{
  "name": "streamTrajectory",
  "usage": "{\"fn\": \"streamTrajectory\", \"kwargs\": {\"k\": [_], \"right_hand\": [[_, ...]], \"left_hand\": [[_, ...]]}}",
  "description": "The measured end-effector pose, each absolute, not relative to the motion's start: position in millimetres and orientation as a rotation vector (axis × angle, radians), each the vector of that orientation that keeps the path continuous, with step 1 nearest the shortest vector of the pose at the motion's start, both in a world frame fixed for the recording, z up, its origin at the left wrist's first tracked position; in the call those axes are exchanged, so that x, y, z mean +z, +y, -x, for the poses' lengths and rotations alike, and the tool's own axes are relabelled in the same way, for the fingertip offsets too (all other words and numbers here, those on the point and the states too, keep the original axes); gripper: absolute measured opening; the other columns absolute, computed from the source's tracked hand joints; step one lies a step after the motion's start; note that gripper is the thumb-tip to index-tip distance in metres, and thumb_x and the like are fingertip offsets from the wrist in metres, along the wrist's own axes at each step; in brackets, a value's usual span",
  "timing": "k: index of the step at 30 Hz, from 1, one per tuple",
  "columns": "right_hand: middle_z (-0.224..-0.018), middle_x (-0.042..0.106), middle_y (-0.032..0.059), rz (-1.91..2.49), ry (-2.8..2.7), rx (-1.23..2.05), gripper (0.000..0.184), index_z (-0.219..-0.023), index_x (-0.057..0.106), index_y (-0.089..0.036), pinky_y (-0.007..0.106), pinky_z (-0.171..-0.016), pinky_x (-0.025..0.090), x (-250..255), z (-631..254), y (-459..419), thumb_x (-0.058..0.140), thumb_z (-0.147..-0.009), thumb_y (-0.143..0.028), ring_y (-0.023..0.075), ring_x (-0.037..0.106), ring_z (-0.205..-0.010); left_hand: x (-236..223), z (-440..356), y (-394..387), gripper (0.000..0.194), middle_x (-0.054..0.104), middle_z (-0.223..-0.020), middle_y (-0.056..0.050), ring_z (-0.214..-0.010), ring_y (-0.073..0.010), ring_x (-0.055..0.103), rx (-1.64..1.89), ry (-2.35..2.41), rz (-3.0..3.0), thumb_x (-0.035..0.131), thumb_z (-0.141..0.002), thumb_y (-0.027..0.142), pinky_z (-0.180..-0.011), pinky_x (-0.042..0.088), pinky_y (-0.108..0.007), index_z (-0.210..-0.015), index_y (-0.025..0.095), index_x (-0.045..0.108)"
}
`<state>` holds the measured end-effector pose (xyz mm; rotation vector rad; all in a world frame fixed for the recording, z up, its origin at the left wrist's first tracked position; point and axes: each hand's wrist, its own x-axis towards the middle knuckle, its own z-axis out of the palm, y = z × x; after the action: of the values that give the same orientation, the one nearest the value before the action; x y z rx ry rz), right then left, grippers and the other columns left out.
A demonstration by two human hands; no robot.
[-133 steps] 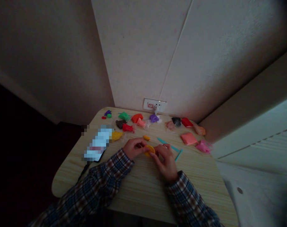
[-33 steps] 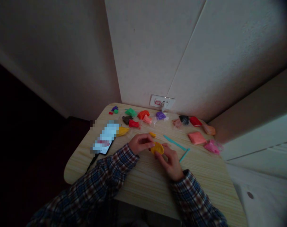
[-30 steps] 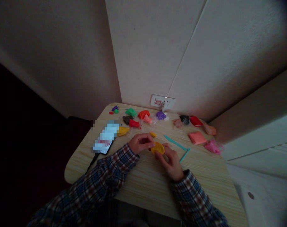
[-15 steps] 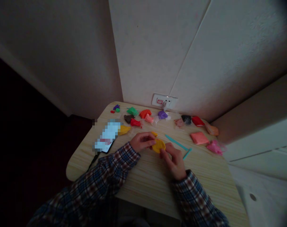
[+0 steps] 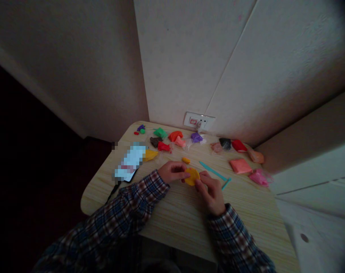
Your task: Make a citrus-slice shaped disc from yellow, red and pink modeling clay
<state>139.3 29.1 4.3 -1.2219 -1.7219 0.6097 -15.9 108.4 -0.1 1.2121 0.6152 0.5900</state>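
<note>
A flat, round yellow piece of modelling clay (image 5: pixel 192 177) is held between both hands above the table. My left hand (image 5: pixel 172 172) pinches its left edge between thumb and fingers. On the opposite side, my right hand (image 5: pixel 211 191) grips the lower right edge with its thumb and fingertips. Just beyond the disc lies a small orange-yellow roll of clay (image 5: pixel 186 160). Two turquoise modelling tools, a long one (image 5: pixel 212 170) and a shorter one (image 5: pixel 226 184), lie right of the hands, their ends close together.
A phone (image 5: pixel 131 163) with a blurred screen rests at the left on the wooden table (image 5: pixel 172 223). Bagged clay lies along the back, including a green pack (image 5: pixel 160 133) and a salmon pack (image 5: pixel 240 166). Small purple clay bits (image 5: pixel 140 128) sit far left. A wall socket (image 5: pixel 199 121) holds a plug.
The view has shifted slightly. Both hands still hold the yellow disc in nearly the same pose, and the small orange-yellow roll behind it shows more fully.
</note>
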Motion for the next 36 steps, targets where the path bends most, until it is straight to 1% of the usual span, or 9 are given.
{"fn": "streamTrajectory", "kwargs": {"k": [8, 11, 14, 18, 22, 27, 30, 32, 36], "right_hand": [[-0.051, 0.042, -0.0015, 1.256, -1.645, 0.669, 0.040, -0.053, 0.043, -0.020, 0.028, -0.054, 0.034, 3.7, -142.7, 28.6, 0.042, -0.089, -0.038, 0.0127, 0.040, -0.055], [-0.052, 0.043, -0.0014, 1.260, -1.608, 0.702, 0.040, -0.054, 0.044, -0.020, 0.028, -0.054, 0.033, 3.3, -143.6, 28.6, 0.043, -0.088, -0.039, 0.0124, 0.040, -0.055], [-0.054, 0.044, -0.0016, 1.255, -1.578, 0.772, 0.038, -0.060, 0.051, -0.019, 0.027, -0.052, 0.033, 0.8, -146.3, 29.7, 0.043, -0.088, -0.043, 0.0119, 0.040, -0.054], [-0.053, 0.043, -0.0023, 1.253, -1.546, 0.903, 0.043, -0.072, 0.057, -0.018, 0.026, -0.050, 0.033, -3.6, -148.9, 32.7, 0.032, -0.091, -0.047, 0.0114, 0.040, -0.051], [-0.053, 0.042, -0.0033, 1.291, -1.500, 0.969, 0.038, -0.067, 0.053, -0.018, 0.025, -0.050, 0.032, -4.8, -147.9, 35.7, 0.039, -0.090, -0.045, 0.0105, 0.040, -0.052], [-0.053, 0.041, -0.0037, 1.312, -1.429, 0.992, 0.039, -0.062, 0.046, -0.019, 0.025, -0.050, 0.031, -3.4, -146.1, 37.6, 0.039, -0.090, -0.045, 0.0101, 0.039, -0.053], [-0.054, 0.043, -0.0031, 1.295, -1.425, 1.020, 0.040, -0.059, 0.045, -0.019, 0.025, -0.051, 0.033, -2.8, -145.1, 37.6, 0.041, -0.089, -0.046, 0.0101, 0.041, -0.054], [-0.052, 0.042, -0.0039, 1.297, -1.424, 1.030, 0.038, -0.061, 0.048, -0.019, 0.024, -0.049, 0.032, -2.9, -144.9, 37.4, 0.043, -0.088, -0.045, 0.0097, 0.040, -0.051], [-0.050, 0.039, -0.0050, 1.331, -1.418, 0.990, 0.037, -0.063, 0.051, -0.018, 0.024, -0.046, 0.030, -3.4, -145.9, 37.1, 0.044, -0.088, -0.044, 0.0092, 0.037, -0.048]], "left_hand": [[-1.2, 15.2, 106.5, 0.051, 0.058, -0.052, 0.004, -0.045, -0.0053, 0.052, 0.574, 0.610, -1.242, 0.078, -0.049, 0.055, -0.047, 0.041, -0.018, -0.059, 0.011, 0.054], [-1.4, 15.9, 106.1, 0.050, 0.058, -0.050, 0.004, -0.043, -0.0058, 0.052, 0.611, 0.625, -1.271, 0.076, -0.053, 0.056, -0.046, 0.041, -0.018, -0.066, 0.011, 0.058], [-1.8, 17.3, 107.0, 0.048, 0.057, -0.048, 0.004, -0.043, -0.0065, 0.052, 0.677, 0.641, -1.299, 0.074, -0.059, 0.054, -0.047, 0.040, -0.018, -0.075, 0.011, 0.061], [-0.1, 18.6, 108.2, 0.047, 0.065, -0.064, -0.003, -0.057, -0.0122, 0.062, 0.740, 0.613, -1.318, 0.073, -0.063, 0.052, -0.052, 0.043, -0.020, -0.082, 0.010, 0.063], [4.3, 19.7, 108.2, 0.046, 0.068, -0.076, -0.007, -0.070, -0.0170, 0.066, 0.787, 0.565, -1.332, 0.073, -0.063, 0.050, -0.063, 0.049, -0.025, -0.085, 0.011, 0.065], [5.9, 21.9, 110.0, 0.044, 0.069, -0.085, -0.009, -0.070, -0.0152, 0.063, 0.845, 0.564, -1.343, 0.066, -0.070, 0.053, -0.060, 0.048, -0.024, -0.086, 0.012, 0.067], [3.0, 21.1, 110.0, 0.039, 0.069, -0.090, -0.008, -0.078, -0.0154, 0.064, 0.853, 0.587, -1.344, 0.069, -0.068, 0.046, -0.068, 0.049, -0.023, -0.085, 0.012, 0.067], [0.2, 19.9, 108.8, 0.038, 0.069, -0.091, -0.008, -0.080, -0.0158, 0.064, 0.843, 0.609, -1.338, 0.072, -0.067, 0.041, -0.070, 0.050, -0.023, -0.090, 0.012, 0.065], [-3.5, 18.2, 107.2, 0.048, 0.069, -0.084, -0.005, -0.073, -0.0138, 0.065, 0.817, 0.658, -1.315, 0.073, -0.067, 0.036, -0.062, 0.049, -0.021, -0.108, 0.013, 0.058]]}}
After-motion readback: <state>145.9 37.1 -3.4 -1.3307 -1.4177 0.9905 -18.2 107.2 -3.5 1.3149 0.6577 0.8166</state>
